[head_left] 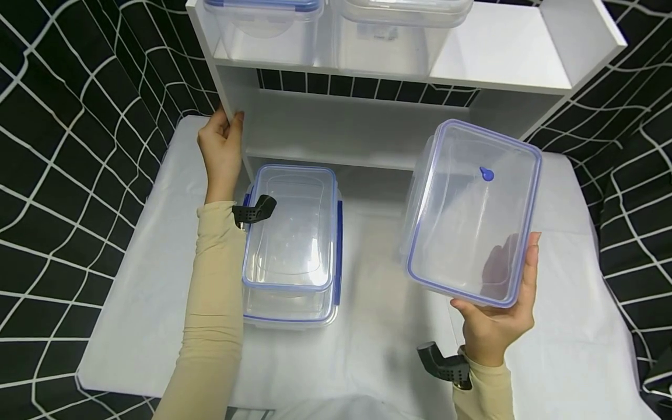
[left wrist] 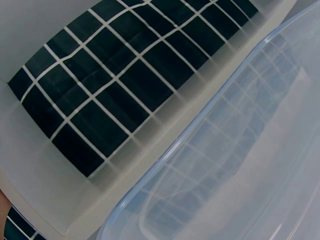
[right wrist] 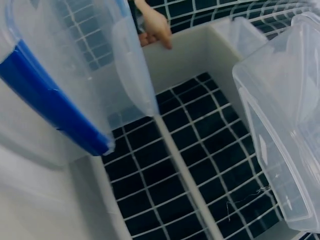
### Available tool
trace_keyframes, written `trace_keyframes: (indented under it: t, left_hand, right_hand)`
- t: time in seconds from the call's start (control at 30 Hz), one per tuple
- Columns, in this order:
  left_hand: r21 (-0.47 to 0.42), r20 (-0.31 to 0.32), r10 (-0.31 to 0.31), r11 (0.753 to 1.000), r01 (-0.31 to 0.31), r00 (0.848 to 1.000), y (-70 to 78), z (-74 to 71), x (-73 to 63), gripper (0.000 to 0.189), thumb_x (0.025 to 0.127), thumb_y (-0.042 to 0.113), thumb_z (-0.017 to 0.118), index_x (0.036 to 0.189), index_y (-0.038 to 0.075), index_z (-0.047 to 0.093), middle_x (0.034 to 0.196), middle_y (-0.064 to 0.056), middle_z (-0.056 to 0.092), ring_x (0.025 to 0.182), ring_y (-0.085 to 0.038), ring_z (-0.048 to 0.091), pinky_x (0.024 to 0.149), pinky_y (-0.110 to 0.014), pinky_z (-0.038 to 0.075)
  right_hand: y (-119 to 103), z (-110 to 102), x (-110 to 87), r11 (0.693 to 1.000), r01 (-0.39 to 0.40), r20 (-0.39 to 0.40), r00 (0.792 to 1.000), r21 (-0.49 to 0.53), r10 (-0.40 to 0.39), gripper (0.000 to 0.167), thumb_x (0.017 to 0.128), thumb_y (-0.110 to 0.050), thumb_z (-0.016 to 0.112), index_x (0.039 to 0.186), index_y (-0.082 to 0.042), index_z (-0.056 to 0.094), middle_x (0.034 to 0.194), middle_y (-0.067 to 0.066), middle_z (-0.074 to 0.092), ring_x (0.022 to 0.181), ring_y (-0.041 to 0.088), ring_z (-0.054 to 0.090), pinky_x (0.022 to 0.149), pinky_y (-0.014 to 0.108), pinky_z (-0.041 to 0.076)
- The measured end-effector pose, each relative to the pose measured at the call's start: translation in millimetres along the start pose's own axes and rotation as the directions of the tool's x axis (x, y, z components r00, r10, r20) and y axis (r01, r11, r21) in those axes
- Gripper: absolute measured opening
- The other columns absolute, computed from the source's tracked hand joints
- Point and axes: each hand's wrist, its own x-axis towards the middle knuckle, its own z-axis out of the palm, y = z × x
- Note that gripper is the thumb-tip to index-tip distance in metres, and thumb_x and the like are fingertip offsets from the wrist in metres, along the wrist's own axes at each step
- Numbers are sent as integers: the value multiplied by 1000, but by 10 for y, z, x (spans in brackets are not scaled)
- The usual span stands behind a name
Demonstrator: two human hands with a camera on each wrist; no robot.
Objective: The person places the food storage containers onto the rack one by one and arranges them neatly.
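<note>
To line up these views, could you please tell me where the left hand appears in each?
Head: left hand, left of centre, upper half, gripping the white shelf unit.
Left wrist: a sliver of left hand, lower left edge.
Right wrist: left hand, near the top, about centre.
Shared landmark: white shelf unit.

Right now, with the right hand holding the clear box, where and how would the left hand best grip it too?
Probably by the blue rim along the left long side of the clear box, coming from the left: that side faces the left hand, while the right hand holds the near right corner, so a grip there should steady it.
</note>
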Motion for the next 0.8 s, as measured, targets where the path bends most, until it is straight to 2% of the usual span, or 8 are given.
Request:
trace_keyframes:
  t: [0.23, 0.47, 0.67, 0.8]
  left_hand:
    - [-2, 2, -12, 1000, 12, 1000, 18, 1, 1, 27, 94, 2, 55, 118, -10, 60, 116, -22, 62, 105, -27, 62, 89, -28, 49]
    - [23, 13, -31, 999, 31, 999, 321, -4, -98, 27, 94, -3, 52, 117, -16, 57, 116, -28, 60, 107, -34, 60, 89, -28, 48]
    - [17, 18, -19, 1000, 19, 1000, 350, -6, -109, 27, 94, -4, 52, 117, -17, 56, 116, -29, 59, 107, -37, 59, 90, -29, 48]
    - [16, 19, -26, 1000, 25, 999, 332, -1, -102, 27, 94, -3, 52, 117, -16, 56, 116, -29, 59, 106, -37, 59, 89, -29, 49]
  right_hand:
    - [-15, 101, 175, 998, 49, -25, 998, -45, -50, 112, 33, -19, 97, 128, 15, 47, 141, 30, 37, 133, 41, 31, 109, 50, 24]
    - [-85, 293, 309, 994, 106, -110, 988, -32, -109, 117, 26, -25, 97, 124, 16, 49, 138, 31, 39, 133, 40, 31, 111, 48, 21]
    - [-123, 442, 477, 988, 150, -151, 977, -28, -152, 124, 21, -30, 96, 124, 18, 47, 138, 31, 40, 133, 39, 33, 112, 45, 21]
    - [-139, 494, 592, 982, 180, -160, 969, -64, -188, 127, 19, -37, 95, 123, 18, 47, 137, 33, 40, 133, 38, 34, 112, 42, 22]
